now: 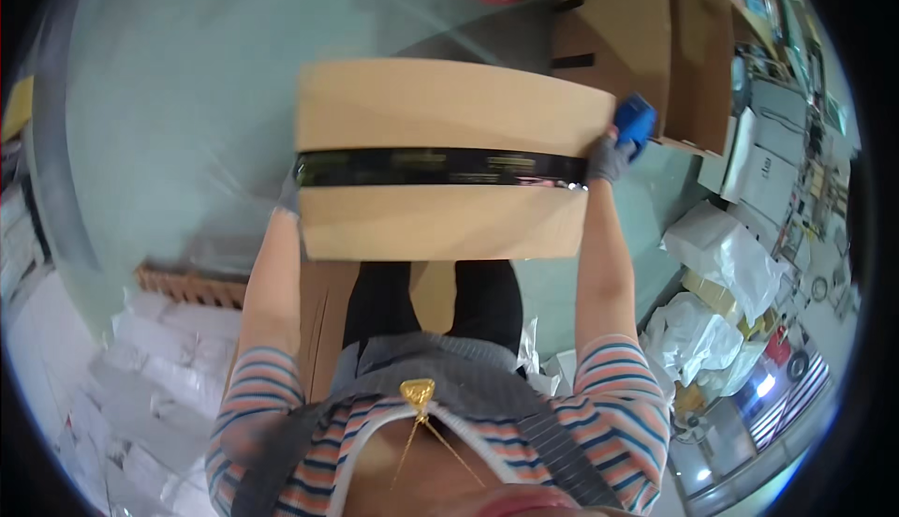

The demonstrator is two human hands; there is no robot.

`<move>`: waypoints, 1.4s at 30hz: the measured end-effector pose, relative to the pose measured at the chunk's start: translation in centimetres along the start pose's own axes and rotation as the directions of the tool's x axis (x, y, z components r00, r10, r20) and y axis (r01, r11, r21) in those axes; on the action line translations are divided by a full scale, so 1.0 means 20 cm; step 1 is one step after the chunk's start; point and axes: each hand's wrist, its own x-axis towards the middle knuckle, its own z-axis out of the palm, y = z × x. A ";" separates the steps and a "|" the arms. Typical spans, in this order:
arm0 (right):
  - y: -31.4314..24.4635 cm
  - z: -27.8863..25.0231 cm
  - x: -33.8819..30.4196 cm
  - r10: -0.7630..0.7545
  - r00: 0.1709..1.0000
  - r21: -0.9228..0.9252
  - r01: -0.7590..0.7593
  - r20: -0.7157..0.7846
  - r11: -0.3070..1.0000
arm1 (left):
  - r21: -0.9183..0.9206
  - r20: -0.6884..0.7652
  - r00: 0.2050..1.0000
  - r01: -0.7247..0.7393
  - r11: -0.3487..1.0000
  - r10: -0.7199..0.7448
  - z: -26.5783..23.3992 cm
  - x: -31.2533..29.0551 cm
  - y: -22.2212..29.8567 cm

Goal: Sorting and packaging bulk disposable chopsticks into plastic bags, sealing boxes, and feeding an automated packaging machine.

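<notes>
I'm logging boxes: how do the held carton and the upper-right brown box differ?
The held carton is lighter tan; the brown box is darker. Black tape spans the carton; the box shows short dark patches. Left hand and right hand hold the carton, not the box. Both look cardboard.

The carton (449, 105) is plain brown cardboard, matt and smooth across its face, while the black tape (375, 169) banded over it looks like glossy plastic, catching light near its right end. The right glove (609, 161) appears to be soft grey cloth, dull in finish; beside it, the blue tool (638, 120) looks like hard, smooth plastic. Matt cardboard also forms the open box (618, 39). The floor (169, 67) is smooth with a faint sheen. White bags (721, 253) show crinkled, shiny plastic film. The striped shirt (618, 391) is matt cloth, the pendant (418, 391) polished, gold-coloured metal
</notes>
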 end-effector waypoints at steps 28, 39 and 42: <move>-1.07 -1.05 -0.56 -0.011 0.622 0.384 -0.469 0.783 0.795 | 0.640 0.767 0.620 -0.730 -0.239 0.162 2.11 1.19 1.23; -0.91 -0.42 -0.41 0.233 0.560 0.111 -0.512 0.795 0.852 | 0.853 0.503 0.803 -0.520 0.035 -0.319 1.43 2.12 0.23; -0.91 -0.36 -0.40 0.264 0.548 0.099 -0.545 0.793 0.833 | 0.872 0.416 0.848 -0.271 0.407 -0.327 1.27 1.84 -0.02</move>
